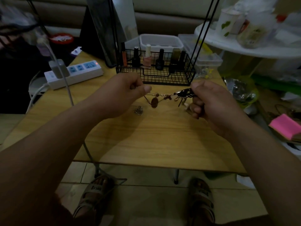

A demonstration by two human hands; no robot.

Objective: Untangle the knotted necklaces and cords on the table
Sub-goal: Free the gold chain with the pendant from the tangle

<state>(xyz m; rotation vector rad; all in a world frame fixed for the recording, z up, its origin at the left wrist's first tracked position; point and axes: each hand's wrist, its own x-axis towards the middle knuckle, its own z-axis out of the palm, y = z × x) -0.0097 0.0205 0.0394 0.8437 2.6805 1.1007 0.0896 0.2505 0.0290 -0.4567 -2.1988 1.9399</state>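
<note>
**A:** A dim room, a pale wooden table [154,137], a tiled floor [146,191] beyond its near edge. Where is the tangle?

**B:** Off the wood. It is strung in the air between both hands, over the middle of the table towards the far edge. The left hand [123,93] pinches a thin chain [147,98] between thumb and forefinger. The right hand [211,101] has its fingers curled round a black knotted clump [184,93]. A brown oval pendant [154,102] and some small beads [167,97] hang on the stretch between them.

**A:** How will it handle?

**B:** Light and limp, I judge. The fine links sag, slip and kink, and could snap under a hard pull. Better to take hold close to the knot and tease one loop loose than to drag on the ends. The pendant looks like the one stiff part that is easy to grasp.

**A:** Is any more of it down on the table?

**B:** A small silvery piece [138,110] lies on the table near the left hand, apart from the strung chain. It is too blurred to tell whether it is chain or charm.

**A:** And the containers?

**B:** A black wire basket [154,78] at the far edge holds upright nail-polish bottles [147,60], several dark and one pink. Behind it stands a white plastic tub [161,40]; I cannot make out its contents. A white power strip [76,73] lies near the far left corner with an adapter plugged in.
</note>
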